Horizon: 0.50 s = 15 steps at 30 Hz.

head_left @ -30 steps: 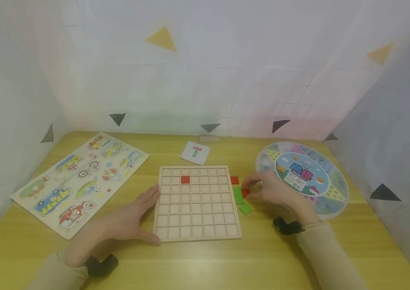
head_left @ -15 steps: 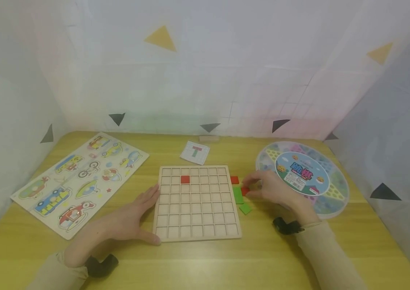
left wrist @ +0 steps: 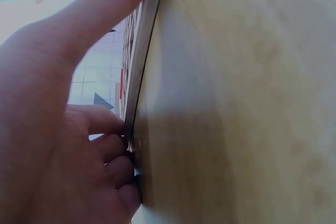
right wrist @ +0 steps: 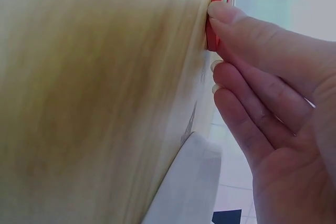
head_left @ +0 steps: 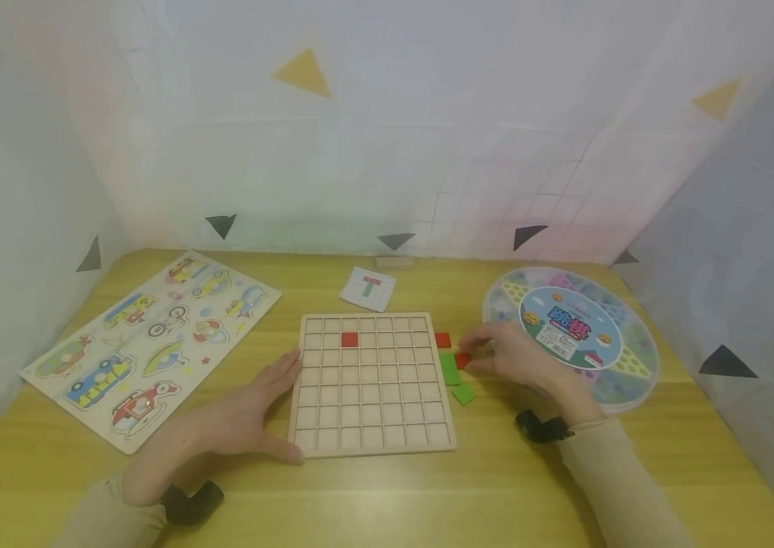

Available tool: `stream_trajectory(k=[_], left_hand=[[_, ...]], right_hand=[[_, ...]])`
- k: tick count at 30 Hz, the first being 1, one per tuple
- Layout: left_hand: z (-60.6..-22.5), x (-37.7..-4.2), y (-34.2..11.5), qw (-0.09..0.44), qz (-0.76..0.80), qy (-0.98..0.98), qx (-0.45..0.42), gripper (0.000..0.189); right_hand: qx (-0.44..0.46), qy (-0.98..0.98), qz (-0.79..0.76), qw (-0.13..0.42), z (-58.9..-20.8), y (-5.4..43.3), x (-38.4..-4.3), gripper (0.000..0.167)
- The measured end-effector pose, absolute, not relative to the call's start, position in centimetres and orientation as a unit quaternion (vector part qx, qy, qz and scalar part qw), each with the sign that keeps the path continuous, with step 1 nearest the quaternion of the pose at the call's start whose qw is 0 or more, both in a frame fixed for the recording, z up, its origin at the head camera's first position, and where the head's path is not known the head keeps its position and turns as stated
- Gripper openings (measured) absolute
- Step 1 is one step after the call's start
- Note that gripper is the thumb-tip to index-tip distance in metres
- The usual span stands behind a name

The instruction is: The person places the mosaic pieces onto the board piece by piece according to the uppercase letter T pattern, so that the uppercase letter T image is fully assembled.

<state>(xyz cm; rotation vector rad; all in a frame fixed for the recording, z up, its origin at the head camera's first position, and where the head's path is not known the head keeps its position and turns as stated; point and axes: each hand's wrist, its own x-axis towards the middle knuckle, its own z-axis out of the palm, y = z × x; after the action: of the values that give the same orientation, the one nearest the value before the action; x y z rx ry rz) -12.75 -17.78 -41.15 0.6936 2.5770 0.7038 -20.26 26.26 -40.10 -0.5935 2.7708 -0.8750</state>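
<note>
A wooden grid board [head_left: 374,390] lies in the middle of the table, with one red square tile [head_left: 349,339] set in a cell of its second row. Along the board's left edge rests my left hand [head_left: 239,415], fingers near the upper part and thumb [left wrist: 86,17] at the near corner. My right hand [head_left: 513,354] pinches another red tile [head_left: 463,361] between thumb and finger, seen up close as a red tile [right wrist: 212,30] in the right wrist view. This tile stands right beside green tiles [head_left: 450,370] at the board's right edge.
A loose red tile [head_left: 443,340] and a loose green tile [head_left: 463,393] lie near the right hand. Behind the board is a card [head_left: 369,289] with a red-and-green T. A vehicle puzzle board [head_left: 154,342] lies left, a round game box [head_left: 622,373] right.
The red tile at my right fingertips has shifted very slightly away from me, toward the back of the table. My left hand and the grid board stay as they were.
</note>
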Motion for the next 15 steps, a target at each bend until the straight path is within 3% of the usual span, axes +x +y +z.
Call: stream_trajectory(k=[15], left_hand=[[-40.89, -12.61, -17.80, 0.187, 0.256, 0.914, 0.253, 0.132]], right_hand=[[-0.206, 0.932, -0.287, 0.082, -40.02, 26.20, -20.25, 0.031]])
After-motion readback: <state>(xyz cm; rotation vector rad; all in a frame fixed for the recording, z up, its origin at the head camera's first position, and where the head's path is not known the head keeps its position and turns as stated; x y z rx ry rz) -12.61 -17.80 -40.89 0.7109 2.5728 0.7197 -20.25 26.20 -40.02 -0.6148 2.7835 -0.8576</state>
